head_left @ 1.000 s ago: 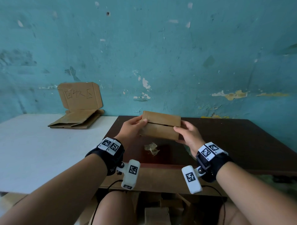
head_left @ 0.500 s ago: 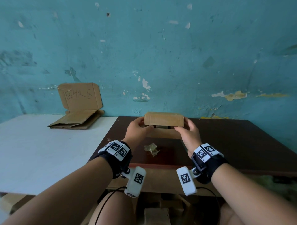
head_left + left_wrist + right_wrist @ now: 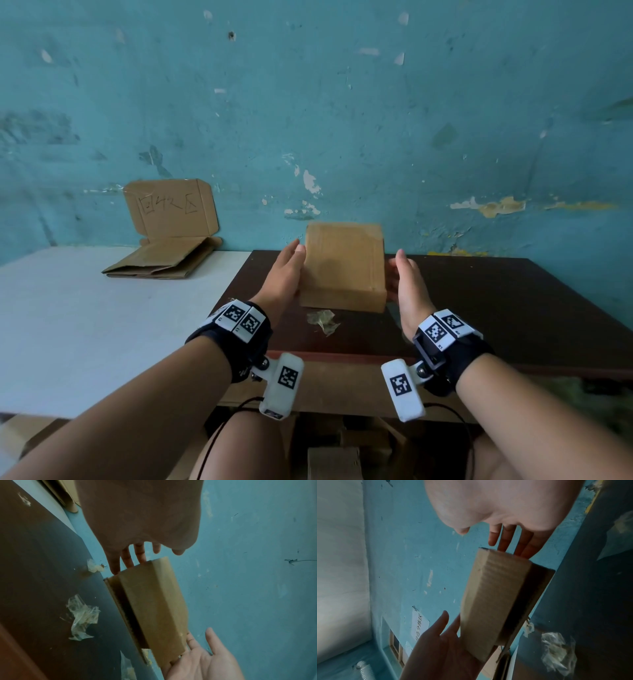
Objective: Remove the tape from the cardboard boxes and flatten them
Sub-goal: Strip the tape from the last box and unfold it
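The cardboard box (image 3: 343, 265) is held above the dark table (image 3: 496, 308), over the middle of its width and toward the far edge by the wall. Its broad face is turned up and toward the person, its long axis running from the near edge away to the wall, the far end raised higher than the near end. In the wrist views a flap (image 3: 120, 609) on its underside hangs slightly ajar, leaving a dark slit along the box.

The left hand (image 3: 282, 274) lies flat against the box's left side, fingers straight and close together, thumb along the top edge. The right hand (image 3: 407, 287) faces it at the right side, palm inward, fingers extended and slightly spread; its fingers reach under the box's edge in the left wrist view. Both forearms come in from the near edge, each wrist wearing a black band with printed markers.

A crumpled piece of clear tape (image 3: 322, 320) lies on the dark table just nearer than the box. On the white table (image 3: 85, 325) to the left, flattened cardboard (image 3: 161, 260) rests at the far edge, one sheet leaning on the blue wall (image 3: 342, 102).
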Demonstrator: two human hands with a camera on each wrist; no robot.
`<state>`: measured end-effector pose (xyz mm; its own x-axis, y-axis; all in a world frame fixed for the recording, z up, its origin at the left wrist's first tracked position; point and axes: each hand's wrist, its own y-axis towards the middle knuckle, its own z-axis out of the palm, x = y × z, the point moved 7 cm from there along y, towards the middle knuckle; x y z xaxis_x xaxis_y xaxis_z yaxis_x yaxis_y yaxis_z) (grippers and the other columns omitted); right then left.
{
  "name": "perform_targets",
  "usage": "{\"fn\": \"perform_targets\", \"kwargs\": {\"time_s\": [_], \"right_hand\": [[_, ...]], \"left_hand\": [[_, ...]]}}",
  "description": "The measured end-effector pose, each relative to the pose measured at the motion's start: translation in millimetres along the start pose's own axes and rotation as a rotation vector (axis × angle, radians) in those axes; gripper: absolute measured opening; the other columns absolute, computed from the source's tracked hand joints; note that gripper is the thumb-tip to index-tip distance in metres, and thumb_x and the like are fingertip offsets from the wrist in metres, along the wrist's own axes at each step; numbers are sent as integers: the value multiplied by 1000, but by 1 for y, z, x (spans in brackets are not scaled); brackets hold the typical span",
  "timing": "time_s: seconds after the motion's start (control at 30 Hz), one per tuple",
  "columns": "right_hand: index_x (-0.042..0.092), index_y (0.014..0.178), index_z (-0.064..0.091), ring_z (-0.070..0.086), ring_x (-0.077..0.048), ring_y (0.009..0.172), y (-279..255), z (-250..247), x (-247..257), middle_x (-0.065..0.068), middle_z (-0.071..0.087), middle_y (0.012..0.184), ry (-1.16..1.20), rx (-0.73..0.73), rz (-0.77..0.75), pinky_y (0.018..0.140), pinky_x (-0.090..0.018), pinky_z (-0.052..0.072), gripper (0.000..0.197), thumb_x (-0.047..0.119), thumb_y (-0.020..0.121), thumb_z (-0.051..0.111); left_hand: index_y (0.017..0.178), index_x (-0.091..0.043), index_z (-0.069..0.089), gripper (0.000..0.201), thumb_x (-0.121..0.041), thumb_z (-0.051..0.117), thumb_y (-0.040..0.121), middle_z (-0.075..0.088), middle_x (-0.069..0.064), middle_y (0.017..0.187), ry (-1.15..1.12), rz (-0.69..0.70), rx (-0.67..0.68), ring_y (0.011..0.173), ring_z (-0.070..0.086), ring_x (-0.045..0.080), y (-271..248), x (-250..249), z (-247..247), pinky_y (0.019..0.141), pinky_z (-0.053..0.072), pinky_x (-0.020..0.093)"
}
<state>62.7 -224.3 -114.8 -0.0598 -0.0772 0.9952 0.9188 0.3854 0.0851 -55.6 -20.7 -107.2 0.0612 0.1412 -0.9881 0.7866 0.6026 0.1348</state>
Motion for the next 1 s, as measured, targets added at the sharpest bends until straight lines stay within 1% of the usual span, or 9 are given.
{"fn": "perform_targets", "kwargs": {"time_s": [0.1, 0.3, 0.37, 0.47, 0.6, 0.7, 0.8, 0.9, 1.0], "right_hand": [[34, 153, 41, 47, -19, 141, 9, -1, -11, 2, 49, 155, -21, 51, -33, 118, -54, 37, 96, 87, 73, 37], [24, 134, 56, 62, -22, 118, -4, 7, 0, 5, 67, 121, 57, 80, 30, 104, -47, 50, 55, 59, 107, 24], [19, 117, 59, 66, -18, 103, -3, 2, -1, 6, 69, 104, 114, 42, 27, 98, -41, 52, 52, 55, 108, 23], [10, 92, 64, 70, -20, 97, 2, -6, -2, -6, 75, 98, 110, -26, 14, 87, -36, 54, 64, 58, 107, 23], [9, 58, 58, 67, -25, 80, 5, -17, 4, -6, 67, 70, 39, -129, -65, 83, -42, 55, 55, 41, 103, 54], [0, 71, 69, 64, -20, 69, 7, -13, 12, -4, 68, 67, -225, -76, -221, 79, -48, 58, 49, 47, 82, 73], [15, 88, 68, 69, -14, 82, 10, -6, 8, 0, 72, 85, -306, -37, -215, 86, -48, 60, 25, 32, 79, 83], [25, 121, 61, 70, -13, 101, 9, 4, 2, 5, 72, 112, -291, 95, -117, 96, -45, 58, 56, 29, 72, 88], [21, 120, 69, 72, -14, 101, 8, 14, 2, 2, 75, 111, -374, 170, -137, 98, -45, 58, 62, 39, 64, 89]], "left_hand": [[156, -39, 35, 59, -20, 54, 103, 49, 0, 128, 160, 142, 12, 113, 52, 15, 3, -8, -1, 104, 42, 33], [119, -38, 53, 63, 14, 51, 84, 61, -5, 117, 321, 264, -71, 109, 62, 16, -2, -19, -1, 66, 55, 23], [102, -29, 61, 48, 13, 47, 82, 65, 0, 109, 253, 228, -86, 101, 66, 19, -1, -17, -1, 57, 53, 23], [79, -22, 68, 28, -4, 47, 84, 71, 14, 95, 1, 117, -110, 90, 66, 32, 1, -10, -3, 72, 55, 43], [99, -11, 63, 15, -13, 49, 103, 68, 5, 91, -187, 30, -128, 87, 63, 24, 7, -7, -6, 74, 50, 37], [124, -12, 56, 44, -30, 72, 87, 70, 7, 109, -22, -19, -62, 99, 68, 27, 13, 4, -7, 82, 53, 37], [125, -10, 59, 63, -44, 81, 76, 68, 6, 120, 238, -16, -84, 109, 66, 24, 12, 9, -8, 87, 55, 33], [134, -12, 53, 75, -43, 87, 75, 65, 2, 123, 316, 6, -186, 116, 62, 20, 6, 3, -12, 99, 53, 37], [123, -20, 48, 64, -48, 84, 78, 64, -6, 111, 476, 38, -193, 106, 62, 16, 0, -7, -9, 84, 47, 27]]}}
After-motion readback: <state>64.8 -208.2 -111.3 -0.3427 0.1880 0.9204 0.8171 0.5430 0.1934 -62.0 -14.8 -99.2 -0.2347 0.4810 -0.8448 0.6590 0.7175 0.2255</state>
